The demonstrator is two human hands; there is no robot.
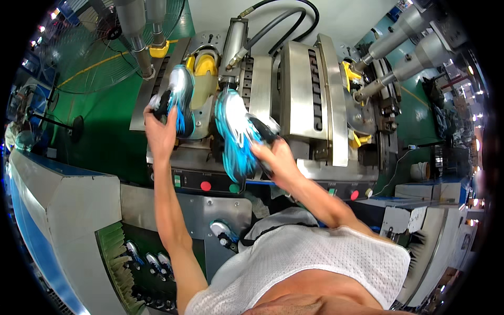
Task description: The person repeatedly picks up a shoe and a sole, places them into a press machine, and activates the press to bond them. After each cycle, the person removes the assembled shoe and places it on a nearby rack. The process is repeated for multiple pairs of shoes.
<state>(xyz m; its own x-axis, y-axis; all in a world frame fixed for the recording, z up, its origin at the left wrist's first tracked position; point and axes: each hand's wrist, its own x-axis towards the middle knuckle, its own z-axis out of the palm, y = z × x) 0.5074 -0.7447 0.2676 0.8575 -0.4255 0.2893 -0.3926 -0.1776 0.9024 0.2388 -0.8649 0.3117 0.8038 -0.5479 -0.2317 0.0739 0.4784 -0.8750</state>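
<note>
My left hand (160,131) grips a blue, white and black sports shoe (177,97), sole outward, held up against the left station of a steel pressing machine (302,89). My right hand (275,157) holds a second matching shoe (236,134), its blue and white sole facing me, just below the machine's vertical cylinder (233,44). A yellow shoe form (206,71) sits in the station between the two shoes.
Red buttons (206,186) and a green one (233,187) line the control panel below. More shoes (152,262) lie on a conveyor at lower left beside a brush strip (116,257). A floor fan (84,47) stands at upper left. A second press (399,47) is at right.
</note>
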